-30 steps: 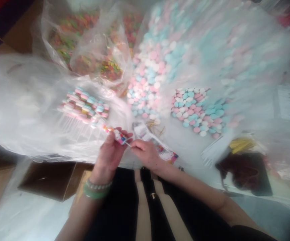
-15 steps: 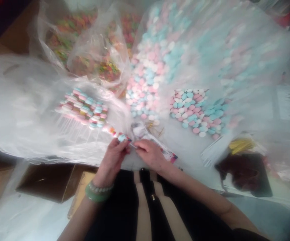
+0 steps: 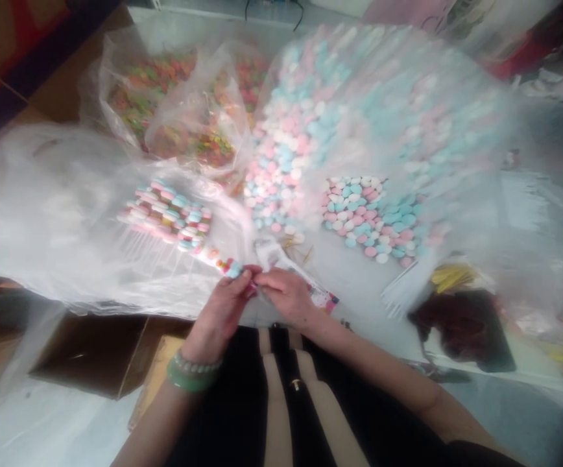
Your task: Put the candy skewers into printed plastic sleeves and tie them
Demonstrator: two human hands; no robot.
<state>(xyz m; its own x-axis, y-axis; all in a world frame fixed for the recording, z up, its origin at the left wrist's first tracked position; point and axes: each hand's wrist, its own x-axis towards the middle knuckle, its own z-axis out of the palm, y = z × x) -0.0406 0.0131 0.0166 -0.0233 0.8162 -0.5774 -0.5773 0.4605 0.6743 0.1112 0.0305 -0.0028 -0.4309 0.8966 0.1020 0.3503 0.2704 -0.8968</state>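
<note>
1. Candy skewer [image 3: 227,266]: a short, thin stick threaded with small glossy beads in orange, red and pale blue, right at the fingertips of both hands, just above the person's lap and at the near edge of the table.
2. Long axis: slanting from the grip up and to the left in the head view, toward the bagged row of finished skewers. Left hand [image 3: 218,318] nearer along that line, right hand [image 3: 286,298] just beside it on the far side.
3. Left grip: fingers curled and pressed together, pinching the lower end of the skewer, with dark-pink nails visible at the tips.
4. Right grip: thumb and fingers drawn together, touching the left fingertips. Whatever lies between them too hidden to tell.
5. Left wrist: a smooth green bangle [image 3: 189,383] and a strand of pale beads [image 3: 196,365].
6. Under the right hand: a glossy printed paper strip [image 3: 305,285], pink and white, lying flat.
7. Beyond: oval pastel candies in pink, white and blue, heaped in a clear plastic bag [image 3: 359,117], and a multicoloured heap in a second bag [image 3: 198,84].
8. Left of the grip: a row of pastel skewers [image 3: 165,217] on crumpled clear plastic, white sticks fanned toward the near edge.
</note>
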